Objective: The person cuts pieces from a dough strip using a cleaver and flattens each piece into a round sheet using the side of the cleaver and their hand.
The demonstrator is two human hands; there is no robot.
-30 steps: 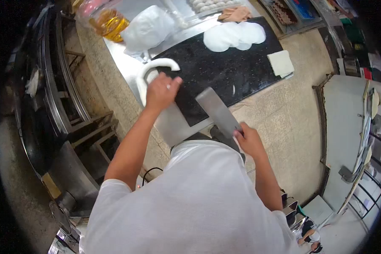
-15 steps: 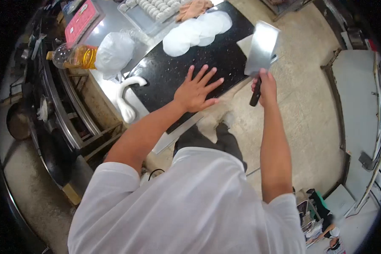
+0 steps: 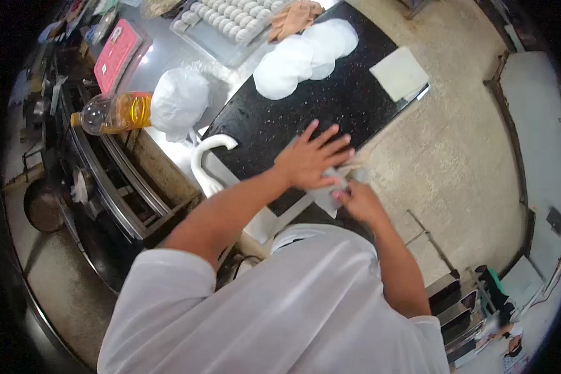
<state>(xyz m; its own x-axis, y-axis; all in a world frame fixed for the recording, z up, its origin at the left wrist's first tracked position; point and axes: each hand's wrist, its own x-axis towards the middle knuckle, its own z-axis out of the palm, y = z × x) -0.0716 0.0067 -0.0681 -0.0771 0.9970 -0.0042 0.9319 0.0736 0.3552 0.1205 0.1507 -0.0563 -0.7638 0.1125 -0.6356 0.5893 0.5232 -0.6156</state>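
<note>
My left hand (image 3: 311, 162) is spread over the near edge of the black worktop (image 3: 330, 100), fingers apart. Just beside its thumb, my right hand (image 3: 359, 202) is closed on a cleaver; the handle is mostly hidden. The blurred cleaver blade (image 3: 325, 198) shows pale grey below my left hand. Several thin white dough rounds (image 3: 277, 75) lie overlapping farther back on the worktop. To the left, a curved white roll that looks like dough (image 3: 201, 156) hangs over the worktop's left corner.
A pale square sheet (image 3: 399, 73) lies at the right corner. At the back are a tray of white dough balls (image 3: 230, 19) and brownish gloves (image 3: 295, 20). An oil bottle (image 3: 115, 113), a white plastic bag (image 3: 181, 103) and a pink-lidded box (image 3: 121, 56) stand left.
My right hand has brought the cleaver from the raised position at the right down and inward, beside my left hand. My left hand has moved slightly nearer and right.
</note>
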